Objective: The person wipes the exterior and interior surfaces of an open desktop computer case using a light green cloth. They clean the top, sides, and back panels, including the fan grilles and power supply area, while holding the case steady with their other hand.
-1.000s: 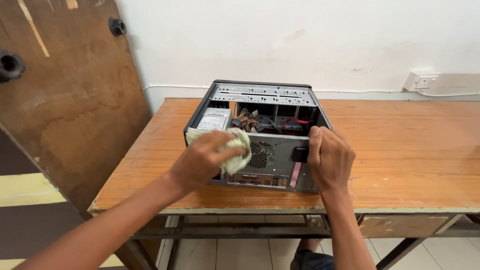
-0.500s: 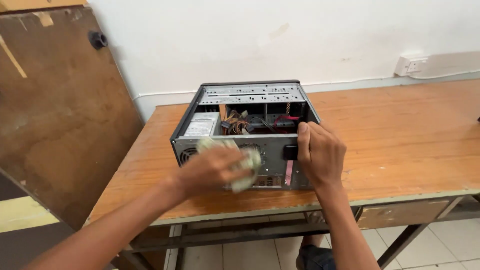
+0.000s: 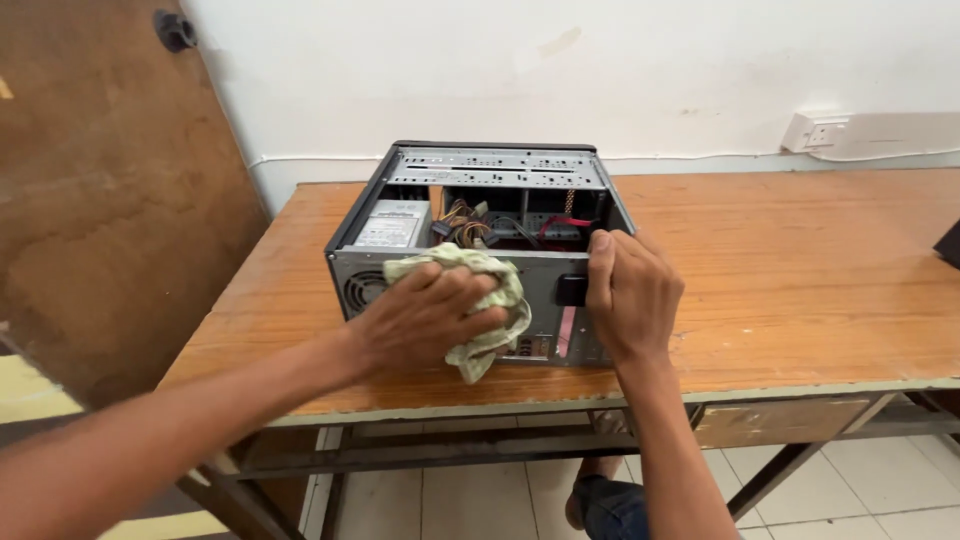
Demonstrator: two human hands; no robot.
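An open grey computer case (image 3: pixel 480 190) lies on a wooden table (image 3: pixel 800 270), its inside with a power supply (image 3: pixel 392 228) and coloured cables (image 3: pixel 500 225) facing up. My left hand (image 3: pixel 425 318) presses a crumpled pale green cloth (image 3: pixel 495 300) against the case's rear panel, which faces me. My right hand (image 3: pixel 630 295) grips the rear panel's top right corner, fingers hooked over the edge.
A brown wooden door (image 3: pixel 110 190) stands at the left. A white wall socket (image 3: pixel 815 132) and cable trunking sit on the wall behind the table. Tiled floor and a foot (image 3: pixel 600 500) show under the table edge. A dark object (image 3: pixel 948 245) is at the far right.
My left hand with the cloth has shifted along the rear panel, first down and right, then back up a little. My right hand has stayed on the case's corner. The view has drifted.
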